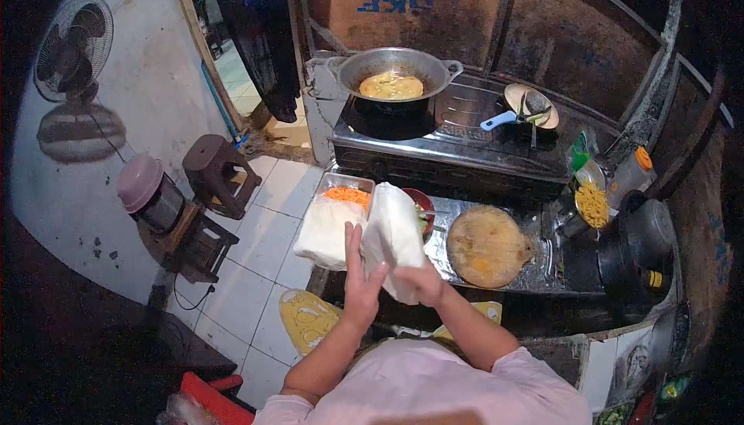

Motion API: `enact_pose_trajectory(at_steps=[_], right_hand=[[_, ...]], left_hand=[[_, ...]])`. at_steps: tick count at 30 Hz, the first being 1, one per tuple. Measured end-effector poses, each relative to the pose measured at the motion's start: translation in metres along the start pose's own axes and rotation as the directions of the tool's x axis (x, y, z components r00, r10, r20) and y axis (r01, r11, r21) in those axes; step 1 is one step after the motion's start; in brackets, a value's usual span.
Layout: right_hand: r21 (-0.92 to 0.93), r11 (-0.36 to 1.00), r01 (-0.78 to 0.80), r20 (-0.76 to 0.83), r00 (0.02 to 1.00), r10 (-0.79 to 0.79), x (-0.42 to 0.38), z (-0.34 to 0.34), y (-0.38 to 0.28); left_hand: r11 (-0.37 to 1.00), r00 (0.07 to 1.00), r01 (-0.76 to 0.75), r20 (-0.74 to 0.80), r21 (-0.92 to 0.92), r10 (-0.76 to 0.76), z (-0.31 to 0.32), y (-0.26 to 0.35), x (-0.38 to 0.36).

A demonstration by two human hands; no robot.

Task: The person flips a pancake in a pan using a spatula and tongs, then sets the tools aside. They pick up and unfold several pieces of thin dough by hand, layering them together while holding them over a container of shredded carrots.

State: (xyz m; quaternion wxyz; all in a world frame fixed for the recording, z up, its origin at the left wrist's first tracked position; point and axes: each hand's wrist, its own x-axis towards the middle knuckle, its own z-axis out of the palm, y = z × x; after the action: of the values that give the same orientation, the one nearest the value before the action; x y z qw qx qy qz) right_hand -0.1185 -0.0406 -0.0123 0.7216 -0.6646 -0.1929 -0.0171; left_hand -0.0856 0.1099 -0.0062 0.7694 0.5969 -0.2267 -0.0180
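Observation:
A white, soft-looking, folded bundle (394, 227) is held up in front of me; its exact kind does not show. My right hand (422, 282) is closed on its lower right edge. My left hand (361, 285) stands upright at its left side, fingers stretched and thumb apart, palm turned toward it. Just left of that hand, a second white bundle (329, 231) lies over the near part of a clear container (327, 181) with shredded carrot (349, 195) in it. Behind the held bundle a red bowl (418, 199) with green bits is partly hidden.
A round wooden cutting board (488, 247) lies to the right. On the black stove (457, 127), a wok (395, 61) holds a yellow fried round (391, 86). A plate (531, 96) carries a blue-handled utensil (500, 120). Yellow pieces (592, 205) fill a pot at right.

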Motion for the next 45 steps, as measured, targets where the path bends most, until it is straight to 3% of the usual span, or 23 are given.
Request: enact_pose_trajectory(at_steps=[1,2,3,4,5,6,8,9,10,12,14,16,17,18,20,24,26,29,31,34,39,41,45], right_hand=[[-0.164,0.984,-0.074,0.014,0.997,0.077,0.014,0.010,-0.032],[-0.460,0.887,0.049,-0.012,0.998,-0.062,0.018,0.016,-0.031],[-0.730,0.680,0.069,0.028,0.997,-0.071,0.023,0.026,-0.036],[-0.914,0.396,0.092,0.071,0.995,-0.067,0.025,0.036,-0.045],[-0.911,0.401,0.097,0.077,0.995,-0.065,0.025,0.044,-0.051],[-0.904,0.406,0.134,0.117,0.991,-0.066,0.024,0.051,-0.056],[-0.896,0.409,0.174,0.162,0.985,-0.065,0.024,0.051,-0.057],[-0.794,0.567,0.221,0.133,0.972,-0.194,0.020,0.042,-0.058],[-0.660,0.697,0.279,0.075,0.948,-0.309,0.016,0.033,-0.057],[-0.588,0.770,0.248,-0.249,0.850,-0.464,0.008,0.010,-0.043],[-0.714,0.690,0.116,-0.307,0.834,-0.459,-0.001,-0.011,-0.019],[-0.022,0.999,-0.042,-0.576,0.817,0.022,-0.003,-0.023,0.016],[0.241,0.955,-0.174,-0.460,0.845,0.271,-0.010,-0.027,0.019],[0.604,0.749,-0.272,-0.290,0.801,0.524,-0.016,-0.030,0.022],[0.905,0.351,-0.239,0.025,0.855,0.519,-0.016,-0.032,0.032],[0.932,0.271,-0.242,0.121,0.910,0.396,-0.023,-0.039,0.046],[0.717,0.628,-0.302,-0.008,0.897,0.442,-0.017,-0.045,0.038],[0.686,0.686,-0.243,-0.099,0.903,0.418,-0.017,-0.046,0.014],[0.588,0.786,-0.191,-0.188,0.913,0.363,-0.020,-0.046,0.003],[0.541,0.818,-0.194,-0.240,0.897,0.371,-0.027,-0.054,0.004],[0.580,0.802,-0.143,-0.236,0.913,0.334,-0.042,-0.065,0.006],[0.611,0.780,-0.135,-0.206,0.924,0.321,-0.044,-0.068,0.005],[0.369,0.890,-0.269,-0.308,0.868,0.390,-0.038,-0.065,0.005]], left_hand=[[0.924,0.983,0.182,0.030,-0.337,-0.183,0.007,0.012,-0.006],[0.924,0.983,0.182,0.027,-0.335,-0.184,0.005,0.011,-0.006],[0.620,0.966,0.254,0.162,-0.742,-0.201,0.001,0.008,-0.005],[0.151,0.948,0.305,0.283,-0.940,-0.147,-0.001,0.011,-0.004],[0.525,0.918,0.260,0.038,-0.811,-0.395,0.003,0.016,-0.001],[0.528,0.917,0.255,0.030,-0.810,-0.397,-0.001,0.011,-0.002],[0.138,0.968,0.162,0.131,-0.977,-0.212,-0.011,-0.010,-0.002],[0.076,0.973,0.187,0.174,-0.979,-0.154,-0.017,-0.014,-0.002],[0.074,0.973,0.184,0.171,-0.980,-0.156,-0.020,-0.012,-0.002],[0.352,0.964,0.263,0.229,-0.898,-0.137,-0.024,-0.005,-0.001],[0.277,0.957,0.271,0.228,-0.922,-0.179,-0.030,-0.003,-0.006],[0.261,0.914,0.360,0.283,-0.896,-0.290,-0.036,-0.006,-0.009],[0.258,0.912,0.365,0.288,-0.895,-0.290,-0.037,-0.006,-0.010],[0.221,0.887,0.414,0.335,-0.883,-0.319,-0.037,-0.007,-0.011],[0.179,0.853,0.468,0.390,-0.865,-0.347,-0.037,-0.010,-0.013],[0.250,0.808,0.560,0.454,-0.790,-0.377,-0.042,-0.015,-0.010],[0.284,0.787,0.584,0.446,-0.760,-0.426,-0.050,-0.012,-0.006],[0.264,0.768,0.614,0.487,-0.744,-0.415,-0.066,-0.006,0.008],[0.614,0.794,0.608,0.372,-0.504,-0.480,-0.070,-0.004,0.016],[0.804,0.832,0.555,0.147,-0.212,-0.535,-0.055,0.006,0.024],[0.831,0.881,0.468,0.230,-0.301,-0.413,-0.050,0.001,0.024],[0.886,0.847,0.456,0.348,-0.089,-0.401,-0.053,0.001,0.023],[0.914,0.841,0.380,0.359,0.141,-0.405,-0.039,0.015,0.022]])
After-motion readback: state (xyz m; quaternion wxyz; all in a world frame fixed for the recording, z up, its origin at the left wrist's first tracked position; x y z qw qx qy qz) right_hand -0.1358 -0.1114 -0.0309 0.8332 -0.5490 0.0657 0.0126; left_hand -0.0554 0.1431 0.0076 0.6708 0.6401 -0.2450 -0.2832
